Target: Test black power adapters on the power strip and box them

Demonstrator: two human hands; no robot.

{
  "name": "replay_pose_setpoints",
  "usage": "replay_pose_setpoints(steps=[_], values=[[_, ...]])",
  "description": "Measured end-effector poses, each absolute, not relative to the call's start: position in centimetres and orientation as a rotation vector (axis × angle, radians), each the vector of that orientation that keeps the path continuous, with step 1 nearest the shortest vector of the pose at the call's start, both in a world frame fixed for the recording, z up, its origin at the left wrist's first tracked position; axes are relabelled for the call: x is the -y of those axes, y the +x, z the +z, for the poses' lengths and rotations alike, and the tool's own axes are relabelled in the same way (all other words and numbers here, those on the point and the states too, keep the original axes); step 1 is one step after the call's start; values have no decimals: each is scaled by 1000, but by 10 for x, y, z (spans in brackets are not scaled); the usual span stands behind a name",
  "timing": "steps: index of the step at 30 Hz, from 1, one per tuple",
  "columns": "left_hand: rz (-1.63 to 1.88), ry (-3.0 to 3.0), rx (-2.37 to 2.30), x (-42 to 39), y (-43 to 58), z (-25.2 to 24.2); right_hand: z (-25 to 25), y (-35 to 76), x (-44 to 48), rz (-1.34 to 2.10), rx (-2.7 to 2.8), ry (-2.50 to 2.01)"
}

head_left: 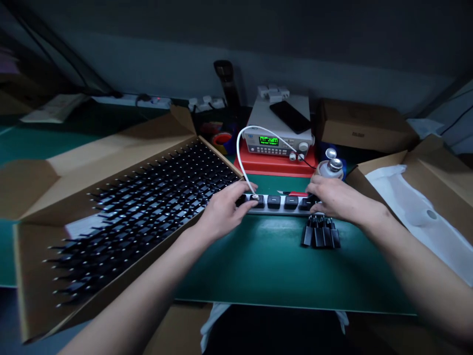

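A metal test strip (283,211) lies across the green bench mat (273,268), with a row of black power adapters (274,201) seated along it. My left hand (225,212) grips the white cable's plug (254,196) on the leftmost adapter. The cable (239,153) loops up toward the bench instrument. My right hand (338,199) closes over the adapter at the strip's right end (306,203), mostly hiding it. Just below that hand, several loose black adapters (320,234) lie in a bunch. An open cardboard box (35,276) to my left holds dense rows of black adapters (140,217).
A bench instrument with a green display (268,141) sits on a red tray (275,167), with a phone (290,116) on top. A pump bottle (330,166) stands behind my right hand. Cardboard boxes (364,125) and white wrapping (414,197) fill the right side.
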State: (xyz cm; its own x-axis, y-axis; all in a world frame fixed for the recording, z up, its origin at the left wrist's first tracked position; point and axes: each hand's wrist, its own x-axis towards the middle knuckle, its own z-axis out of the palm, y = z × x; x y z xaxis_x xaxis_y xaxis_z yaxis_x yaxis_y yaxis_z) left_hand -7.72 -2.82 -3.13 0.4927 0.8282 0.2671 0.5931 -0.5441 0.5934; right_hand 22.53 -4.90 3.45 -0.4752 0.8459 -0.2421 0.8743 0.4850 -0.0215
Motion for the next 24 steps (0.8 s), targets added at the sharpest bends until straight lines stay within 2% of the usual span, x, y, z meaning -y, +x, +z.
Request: replay_pose_setpoints(steps=[4, 9, 16, 20, 24], values=[[623, 2372, -1350, 33, -85, -37, 21, 244, 62, -174, -2515, 1519], [329, 2418, -1321, 23, -91, -39, -7, 246, 77, -200, -2491, 1540], [440, 2212, -1155, 26, -98, -16, 7, 228, 63, -354, -2857, 1625], [454, 2243, -1147, 25, -80, -33, 9, 159, 36, -486, -3122, 1631], [492, 2181, -1164, 24, -73, -48, 2, 114, 17, -580, -3109, 1623]])
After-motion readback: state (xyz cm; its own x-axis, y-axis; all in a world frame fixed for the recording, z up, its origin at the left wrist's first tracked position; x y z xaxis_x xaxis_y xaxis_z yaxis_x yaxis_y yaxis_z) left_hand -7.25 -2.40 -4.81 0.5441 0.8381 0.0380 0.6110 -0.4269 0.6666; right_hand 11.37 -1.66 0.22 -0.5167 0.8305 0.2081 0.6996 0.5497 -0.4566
